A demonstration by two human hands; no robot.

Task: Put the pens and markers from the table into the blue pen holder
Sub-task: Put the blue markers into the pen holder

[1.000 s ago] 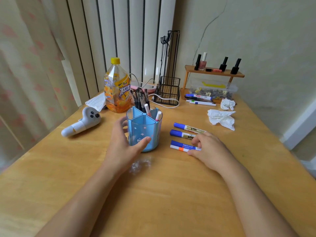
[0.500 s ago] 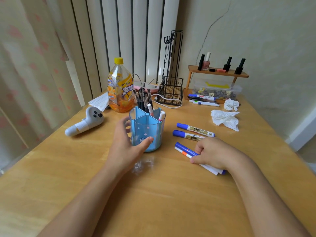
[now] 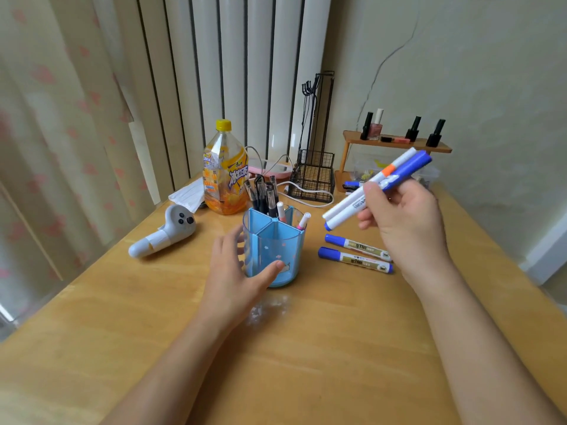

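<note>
A wooden table [image 3: 306, 348] sits in a corner, with vertical blinds behind it and a cracked wall to the right. Your left hand [image 3: 236, 271] wraps the blue pen holder [image 3: 273, 250] low on its near side, thumb across the front and fingers round the left wall, probably to stop the light plastic cup sliding or tipping when markers drop in. Your right hand [image 3: 402, 222] is raised above the table, closed around 2 markers [image 3: 377, 187] held together, a blue-capped one and a slimmer white one with an orange band. They slant with their lower ends aimed down-left toward the holder, well clear of its rim.

The holder is split into compartments. The far ones already carry several dark pens [image 3: 262, 194] and 2 white-and-pink pens [image 3: 280, 211]; the near compartment looks open, so it is the likely target.

2 more blue-capped markers [image 3: 356, 253] lie side by side on the table just right of the holder, under your raised hand. More pens [image 3: 349, 185] rest near the small wooden shelf [image 3: 399, 145] at the back. An orange drink bottle [image 3: 225, 173] and a wire rack [image 3: 316, 176] stand behind the holder, apart from it.
</note>
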